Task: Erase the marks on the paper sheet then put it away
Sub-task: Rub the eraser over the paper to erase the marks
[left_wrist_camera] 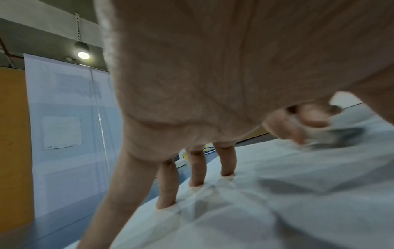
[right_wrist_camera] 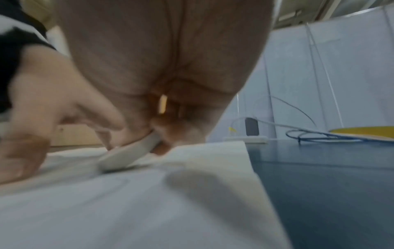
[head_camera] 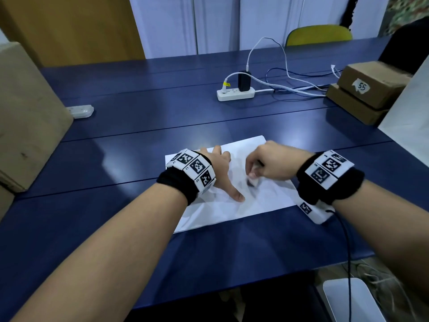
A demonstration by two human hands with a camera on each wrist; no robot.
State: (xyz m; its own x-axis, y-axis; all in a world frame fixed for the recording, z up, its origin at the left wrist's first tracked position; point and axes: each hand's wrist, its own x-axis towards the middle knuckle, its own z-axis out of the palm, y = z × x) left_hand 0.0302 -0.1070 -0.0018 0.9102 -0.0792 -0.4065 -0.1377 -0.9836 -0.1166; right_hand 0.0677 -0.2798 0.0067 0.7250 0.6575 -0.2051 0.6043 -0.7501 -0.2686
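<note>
The right hand has its grip pinched around a white eraser, pressed onto the paper sheet. Just beside that grip, the left hand holds the sheet flat on the blue surface, fingers straight and spread.

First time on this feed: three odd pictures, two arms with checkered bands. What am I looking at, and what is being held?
No machine here: a person's bare arms, wearing black wristbands with printed marker tiles. The wide picture comes from a head camera; the two close ones from cameras on each wrist. On the dark blue table lies a creased white paper sheet. The left hand presses it flat with spread fingers. The right hand pinches a small white eraser against the sheet. Further back stand a white power strip and brown cardboard boxes.
</note>
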